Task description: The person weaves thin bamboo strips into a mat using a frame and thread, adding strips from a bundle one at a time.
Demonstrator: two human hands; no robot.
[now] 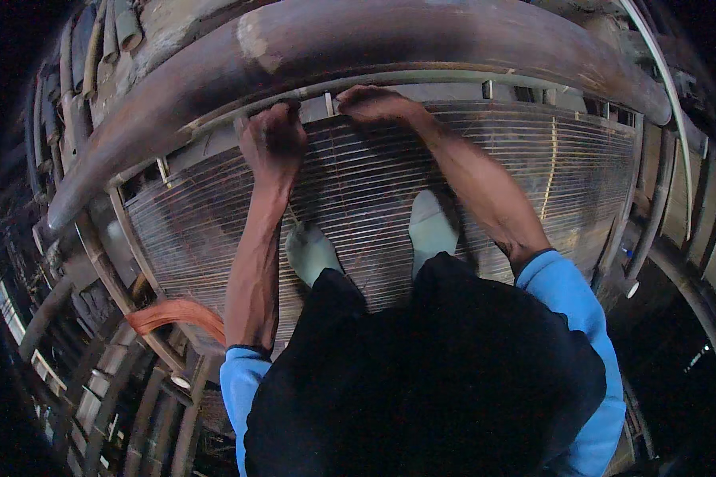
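A wide panel of closely set thin slats or strands lies beneath my feet, which are in pale socks. Along its far edge runs a slim rod. My left hand is curled closed at this rod; anything in its fingers is hidden. Just to the right, my right hand bends inward at the same edge, its fingers pressed together over something I cannot make out. Between the two hands a short pale peg crosses the gap below the rod.
A thick brown round beam spans the far side. An orange-brown coiled bundle hangs at the panel's left edge. Poles flank the panel on the left, with more poles at the right. A thin white pole slants past the beam's right end.
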